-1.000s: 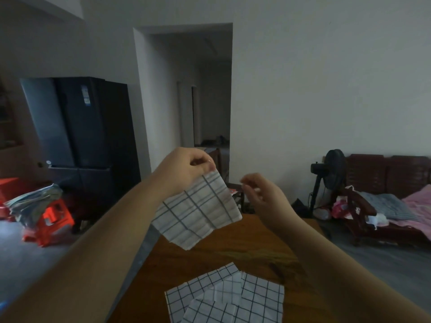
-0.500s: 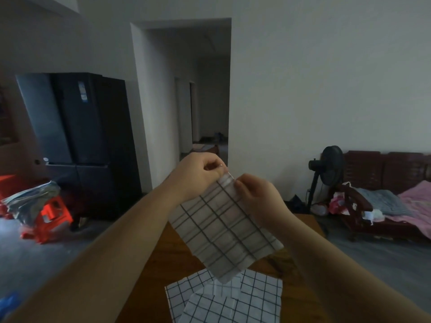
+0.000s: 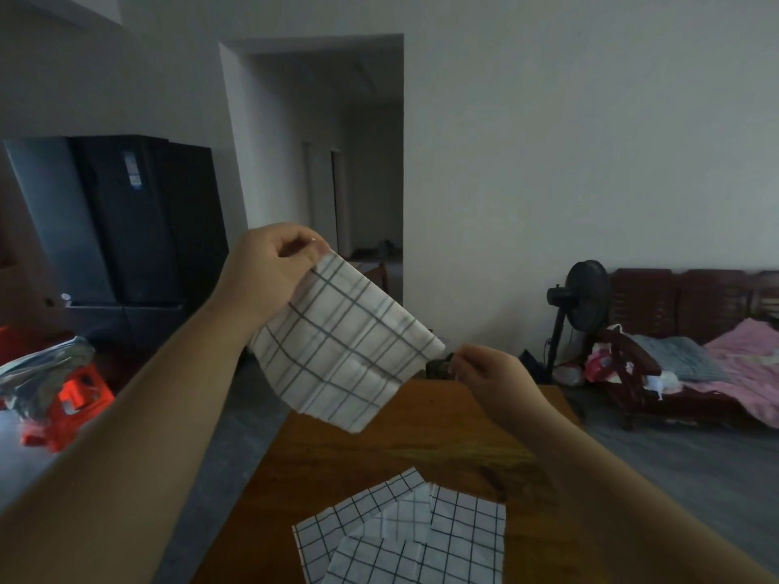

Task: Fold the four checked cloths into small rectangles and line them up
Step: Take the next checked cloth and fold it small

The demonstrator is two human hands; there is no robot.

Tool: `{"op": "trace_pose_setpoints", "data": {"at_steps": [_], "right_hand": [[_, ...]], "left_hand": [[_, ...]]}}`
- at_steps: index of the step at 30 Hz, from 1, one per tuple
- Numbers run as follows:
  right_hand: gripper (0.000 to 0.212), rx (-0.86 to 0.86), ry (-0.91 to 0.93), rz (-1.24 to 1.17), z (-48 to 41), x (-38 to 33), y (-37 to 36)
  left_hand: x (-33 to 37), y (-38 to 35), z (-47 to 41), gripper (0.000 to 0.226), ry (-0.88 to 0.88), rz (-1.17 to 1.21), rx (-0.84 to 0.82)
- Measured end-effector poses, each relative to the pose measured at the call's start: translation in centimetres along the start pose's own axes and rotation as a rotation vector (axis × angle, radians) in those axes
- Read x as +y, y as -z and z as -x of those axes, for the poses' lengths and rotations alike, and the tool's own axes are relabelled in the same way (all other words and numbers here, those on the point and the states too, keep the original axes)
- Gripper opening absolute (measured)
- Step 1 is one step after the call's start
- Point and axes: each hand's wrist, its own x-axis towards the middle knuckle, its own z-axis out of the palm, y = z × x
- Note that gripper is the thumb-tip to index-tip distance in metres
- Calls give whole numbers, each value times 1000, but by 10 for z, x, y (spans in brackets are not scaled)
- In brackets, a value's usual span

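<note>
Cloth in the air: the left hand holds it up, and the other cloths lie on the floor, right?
Not the floor. The head view shows the left hand holding the cloth up, but the other cloths lie on the table.

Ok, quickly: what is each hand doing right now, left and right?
Left hand: pinches the upper corner of the checked cloth, held in the air.
Right hand: pinches the same cloth's right corner.

home, fridge (image 3: pixel 126 221), sofa (image 3: pixel 691 330), fan (image 3: pixel 584 295)
</note>
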Motion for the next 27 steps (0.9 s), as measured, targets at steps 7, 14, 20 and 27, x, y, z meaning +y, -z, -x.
{"op": "trace_pose_setpoints", "data": {"at_steps": [7, 14, 20, 27], "right_hand": [[17, 79, 118, -120, -3, -27, 7], [18, -178, 84, -435, 2, -55, 4], [11, -103, 74, -378, 6, -56, 8], [8, -145, 104, -362, 10, -57, 10]], "left_hand": [[17, -4, 5, 15, -32, -98, -214], [18, -16, 8, 13, -57, -89, -244], [5, -21, 9, 10, -16, -90, -234], [-6, -27, 6, 12, 35, -7, -208]]}}
